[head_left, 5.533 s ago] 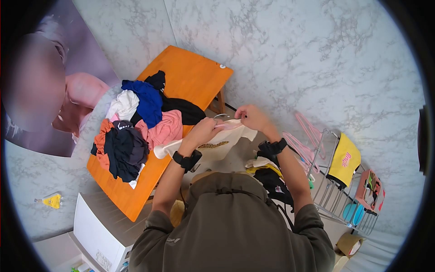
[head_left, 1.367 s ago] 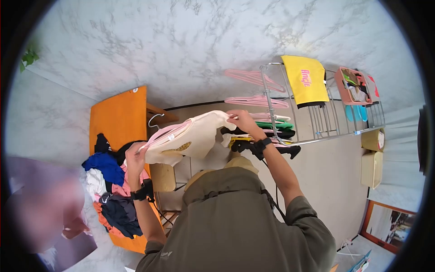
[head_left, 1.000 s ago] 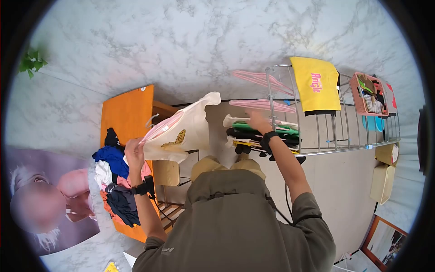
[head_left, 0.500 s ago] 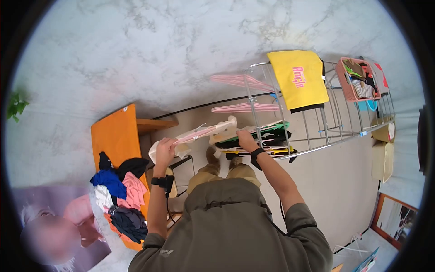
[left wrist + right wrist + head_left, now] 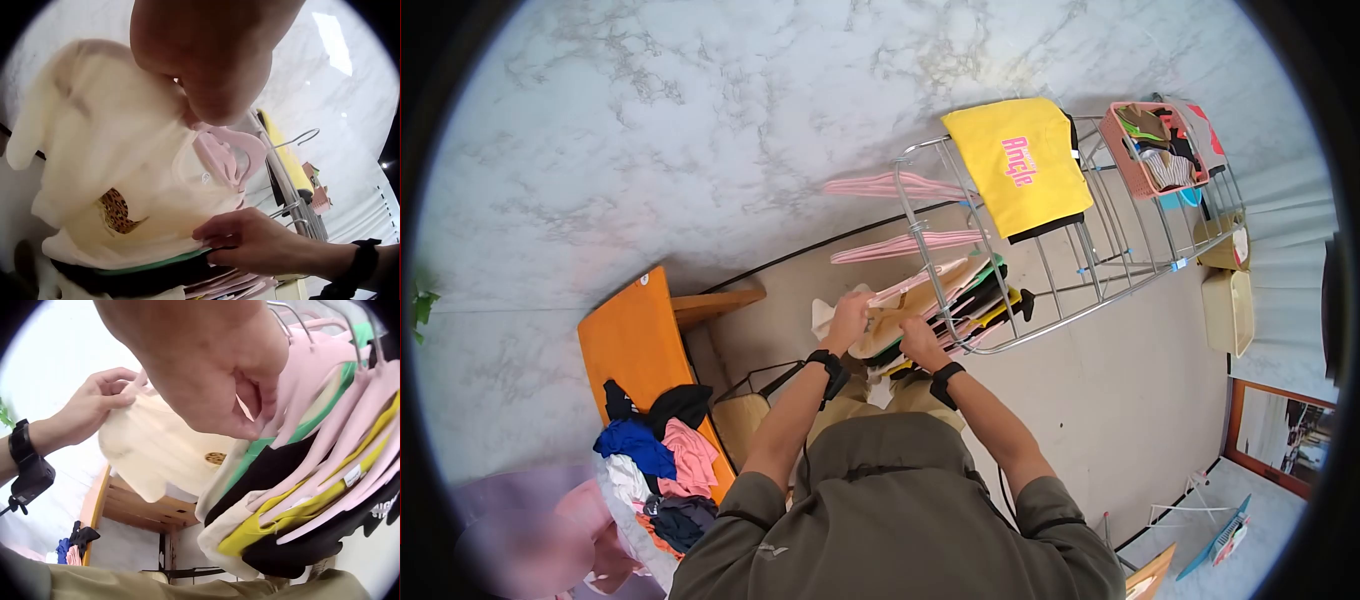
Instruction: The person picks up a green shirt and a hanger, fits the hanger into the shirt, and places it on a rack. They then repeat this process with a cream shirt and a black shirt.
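Observation:
My left hand (image 5: 849,318) grips a pink hanger (image 5: 236,147) at the shoulder of a cream T-shirt (image 5: 125,144) with a leopard-print motif (image 5: 120,212). The hanger's metal hook (image 5: 303,136) points toward the drying rack. Just right of it, my right hand (image 5: 922,340) pinches the shoulder end of a beige garment (image 5: 226,472) at the front of the hanging row. Its fingertips partly hide what they hold. Behind that hang a green garment (image 5: 240,465), a black one (image 5: 265,469) and a yellow one (image 5: 262,531), all on pink hangers.
The metal drying rack (image 5: 1055,322) carries a yellow shirt (image 5: 1025,165) and a pink basket (image 5: 1128,155). Bare pink hangers (image 5: 905,245) hang at its end. An orange table (image 5: 625,330) bears a clothes heap (image 5: 690,455); a chair (image 5: 740,425) stands beside it.
The cream T-shirt on its hanger has come from the table side to the rack's hanging row. My right hand let go of it and took hold of a hung garment.

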Action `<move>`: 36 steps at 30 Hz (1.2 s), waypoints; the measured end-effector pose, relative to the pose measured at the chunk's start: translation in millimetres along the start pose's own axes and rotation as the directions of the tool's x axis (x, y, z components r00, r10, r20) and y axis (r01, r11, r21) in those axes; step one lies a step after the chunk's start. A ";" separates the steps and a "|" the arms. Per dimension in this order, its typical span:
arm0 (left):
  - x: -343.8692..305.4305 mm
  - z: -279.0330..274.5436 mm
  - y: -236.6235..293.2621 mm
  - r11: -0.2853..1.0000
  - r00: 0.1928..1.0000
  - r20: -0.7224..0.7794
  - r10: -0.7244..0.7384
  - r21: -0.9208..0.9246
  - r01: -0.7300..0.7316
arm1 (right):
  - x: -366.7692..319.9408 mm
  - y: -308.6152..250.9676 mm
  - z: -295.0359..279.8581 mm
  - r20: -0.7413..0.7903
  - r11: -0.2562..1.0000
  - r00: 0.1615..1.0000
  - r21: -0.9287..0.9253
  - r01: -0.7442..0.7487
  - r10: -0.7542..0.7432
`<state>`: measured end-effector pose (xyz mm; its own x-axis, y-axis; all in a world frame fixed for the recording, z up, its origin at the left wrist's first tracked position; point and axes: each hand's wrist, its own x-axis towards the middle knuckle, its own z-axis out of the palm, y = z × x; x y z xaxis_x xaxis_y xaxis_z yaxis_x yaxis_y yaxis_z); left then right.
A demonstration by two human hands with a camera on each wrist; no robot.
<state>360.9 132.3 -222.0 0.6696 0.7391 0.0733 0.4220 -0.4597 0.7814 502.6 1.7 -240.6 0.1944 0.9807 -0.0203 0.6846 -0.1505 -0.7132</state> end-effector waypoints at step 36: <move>57.0 59.4 -49.6 0.971 0.979 0.106 -0.176 0.180 0.155 | -59.9 -19.7 -60.1 0.133 0.735 0.949 0.605 -0.307 0.287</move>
<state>414.4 168.0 -293.4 0.6458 0.7522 -0.1310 0.6238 -0.4208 0.6586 519.7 -61.6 -183.3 0.2870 0.9039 -0.3171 0.0188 -0.3363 -0.9416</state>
